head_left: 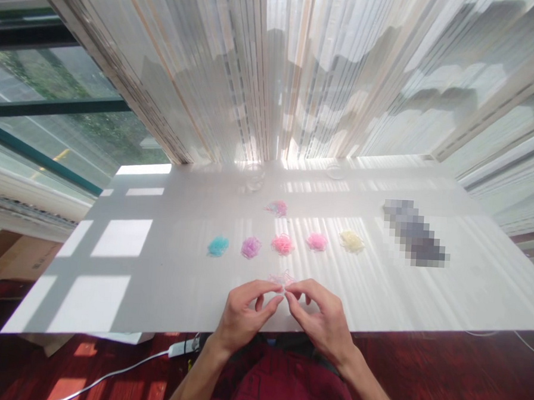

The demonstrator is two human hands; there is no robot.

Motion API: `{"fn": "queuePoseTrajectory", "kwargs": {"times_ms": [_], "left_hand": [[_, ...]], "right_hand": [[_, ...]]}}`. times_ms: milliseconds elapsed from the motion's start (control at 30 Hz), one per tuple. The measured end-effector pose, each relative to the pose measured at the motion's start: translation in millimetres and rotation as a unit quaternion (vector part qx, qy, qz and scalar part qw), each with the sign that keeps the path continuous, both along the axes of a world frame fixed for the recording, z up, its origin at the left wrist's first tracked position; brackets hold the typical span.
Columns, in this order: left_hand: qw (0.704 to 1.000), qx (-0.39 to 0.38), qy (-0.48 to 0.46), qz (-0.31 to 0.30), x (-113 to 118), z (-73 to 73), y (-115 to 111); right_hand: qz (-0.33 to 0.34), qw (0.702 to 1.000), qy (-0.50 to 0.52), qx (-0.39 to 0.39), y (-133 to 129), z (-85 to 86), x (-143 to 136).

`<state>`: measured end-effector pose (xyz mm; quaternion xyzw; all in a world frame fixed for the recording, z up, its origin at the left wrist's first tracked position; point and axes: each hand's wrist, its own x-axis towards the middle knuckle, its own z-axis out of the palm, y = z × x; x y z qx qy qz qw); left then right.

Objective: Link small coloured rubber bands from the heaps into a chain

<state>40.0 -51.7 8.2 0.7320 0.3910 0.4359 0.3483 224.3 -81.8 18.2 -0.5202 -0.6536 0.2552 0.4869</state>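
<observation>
Near the front edge of the desk (167, 302), the left hand (243, 312) and the right hand (324, 317) almost meet, each with thumb and forefinger brought close together in a pincer, the other fingers curled. A tiny pale thing seems to show at the tips, but whether either hand truly pinches a band is too small to tell. Right behind the fingertips lies a loose, pale pink heap (282, 277), partly hidden by them. Farther out, five piles of thin, band-like loops run in a row, apart from one another: teal pile (218, 246), purple pile (251, 247), coral pile (283, 244), bright pink pile (317, 241) and pale yellow pile (351, 241). Beyond the coral one sits a mixed pile (277, 209), pink with bluish strands. That makes seven clusters, one of each kind named; the single loops overlap too much to count. As things lie, five are grouped by colour, the mixed one is not, and the heap by the fingers cannot be judged. Toward the far edge stand two clear round items, one dish-like (254, 178), one flatter (336, 171); a pixelated object (416, 233) lies off to the right.
</observation>
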Motion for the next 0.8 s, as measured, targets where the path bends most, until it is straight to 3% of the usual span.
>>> {"fn": "queuePoseTrajectory", "kwargs": {"times_ms": [400,467,633,800], "left_hand": [[0.998,0.033,0.054,0.01,-4.3,-5.7,7.7],[0.997,0.034,0.064,0.017,-6.1,-6.1,8.8],[0.994,0.051,0.084,0.037,-12.0,-9.3,9.9],[0.993,0.056,0.094,0.053,-12.5,-11.2,11.7]], "right_hand": [[0.029,0.998,-0.06,-0.003,8.4,-3.4,13.0],[-0.003,0.998,-0.063,0.002,14.8,-1.9,20.0],[-0.19,0.98,-0.066,0.013,41.5,-6.1,50.5],[-0.231,0.97,-0.075,-0.005,60.3,-16.5,67.8]]}}
